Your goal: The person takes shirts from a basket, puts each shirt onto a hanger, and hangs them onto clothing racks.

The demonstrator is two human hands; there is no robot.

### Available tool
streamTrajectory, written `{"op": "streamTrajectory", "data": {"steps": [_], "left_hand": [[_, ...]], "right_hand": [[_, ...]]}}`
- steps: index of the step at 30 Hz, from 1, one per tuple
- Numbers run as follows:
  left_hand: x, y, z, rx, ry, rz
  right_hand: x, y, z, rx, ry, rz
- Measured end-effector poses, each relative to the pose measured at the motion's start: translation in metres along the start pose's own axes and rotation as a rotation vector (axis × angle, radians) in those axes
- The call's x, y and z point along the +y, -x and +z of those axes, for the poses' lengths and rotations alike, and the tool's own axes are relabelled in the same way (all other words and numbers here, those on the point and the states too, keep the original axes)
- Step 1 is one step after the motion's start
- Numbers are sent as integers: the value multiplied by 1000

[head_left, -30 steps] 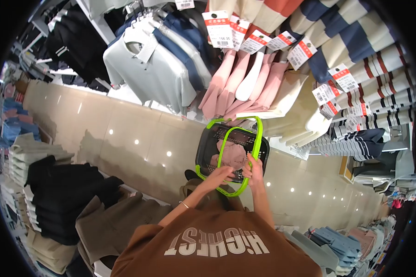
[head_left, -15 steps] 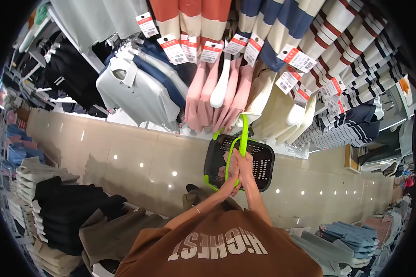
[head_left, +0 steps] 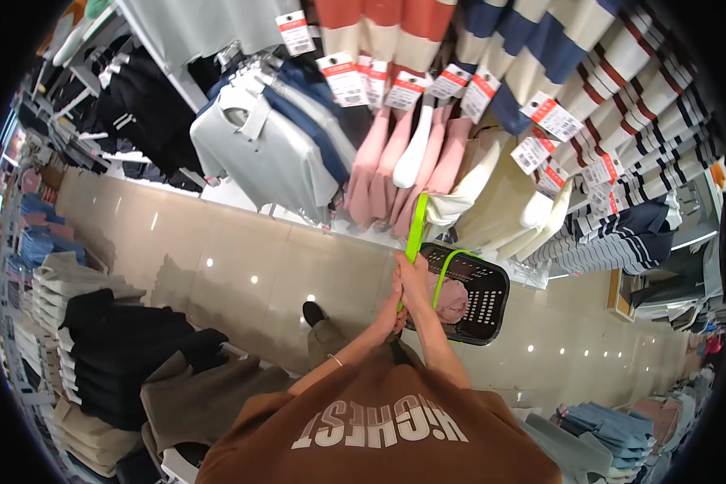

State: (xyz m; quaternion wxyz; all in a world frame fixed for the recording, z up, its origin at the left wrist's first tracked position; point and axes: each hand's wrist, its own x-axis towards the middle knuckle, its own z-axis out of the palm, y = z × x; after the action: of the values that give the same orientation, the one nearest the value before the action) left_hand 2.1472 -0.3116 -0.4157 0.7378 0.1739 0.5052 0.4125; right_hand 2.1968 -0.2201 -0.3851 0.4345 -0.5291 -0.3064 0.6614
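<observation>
A dark shopping basket (head_left: 500, 294) with bright green handles hangs or stands in front of me, right of my hands; which of the two I cannot tell. Inside it lies a crumpled pink garment (head_left: 453, 303). My right hand (head_left: 414, 282) is closed around the upright green handle (head_left: 416, 230). Lower on the same handle, my left hand (head_left: 390, 316) is closed too, its fingers partly hidden. A second, thinner green handle (head_left: 444, 274) arches over the basket. The long handle's top end overlaps the cream clothes' sleeves in view.
Ahead is a rack with pink shirts (head_left: 371, 177), cream garments (head_left: 500, 189), striped tops (head_left: 621, 105) and a grey shirt (head_left: 258, 153), many with price tags. Behind me, dark folded clothes (head_left: 129, 355) and blue stacks (head_left: 605, 431) flank the shiny tiled floor (head_left: 218, 266).
The basket has swung to the right of my hands, and the pink garment shows more. My hands have shifted slightly left with the handle. My left foot has come into fuller view.
</observation>
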Motion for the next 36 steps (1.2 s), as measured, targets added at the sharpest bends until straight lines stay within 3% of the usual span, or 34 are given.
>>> {"op": "streamTrajectory", "data": {"steps": [3, 13, 20, 27, 30, 36], "left_hand": [[13, 13, -39, -26, -11, -28], [60, 38, -149, 28, -133, 211], [90, 64, -199, 92, -73, 154], [88, 71, -202, 40, -179, 165], [99, 76, -180, 114, -330, 249], [58, 44, -168, -38, -609, 88]], "right_hand": [[9, 8, 40, 35, 21, 13], [55, 8, 160, 43, -31, -27], [52, 22, 230, -4, -5, 80], [44, 31, 225, 23, -95, 145], [54, 23, 201, 38, -134, 133], [60, 23, 143, 89, -9, 123]]}}
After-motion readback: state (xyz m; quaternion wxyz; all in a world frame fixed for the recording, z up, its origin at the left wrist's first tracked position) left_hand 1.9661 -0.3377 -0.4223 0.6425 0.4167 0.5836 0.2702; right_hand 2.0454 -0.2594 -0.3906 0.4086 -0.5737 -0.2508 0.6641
